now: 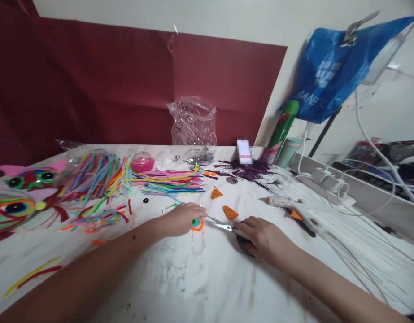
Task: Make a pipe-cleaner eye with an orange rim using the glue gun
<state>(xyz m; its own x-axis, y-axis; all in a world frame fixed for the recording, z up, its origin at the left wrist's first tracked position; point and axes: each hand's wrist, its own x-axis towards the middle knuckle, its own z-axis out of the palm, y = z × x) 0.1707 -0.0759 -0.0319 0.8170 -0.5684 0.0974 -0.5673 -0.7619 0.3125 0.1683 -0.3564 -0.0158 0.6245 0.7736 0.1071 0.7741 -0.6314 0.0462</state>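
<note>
My left hand [183, 219] is closed over a small coil of pipe cleaners [198, 225] with an orange outer ring and green and blue inside; fingers cover part of it. In my right hand [262, 237] are scissors [224, 225] with black handles. Their blades are parted and point left, with the tips close to the coil and my left fingertips. Whether the blades touch the coil I cannot tell. Just above the scissors lies an orange ridged piece [230, 212], and a second orange piece [216, 193] is farther back.
Bundles of coloured pipe cleaners [169, 181] and a black button eye [145, 200] lie to the left, near colourful face shapes [15, 207]. Dark purple strands [247, 171], a phone [244, 151] and a glue gun [277, 202] are rightward. White cables [344, 264] run along the right.
</note>
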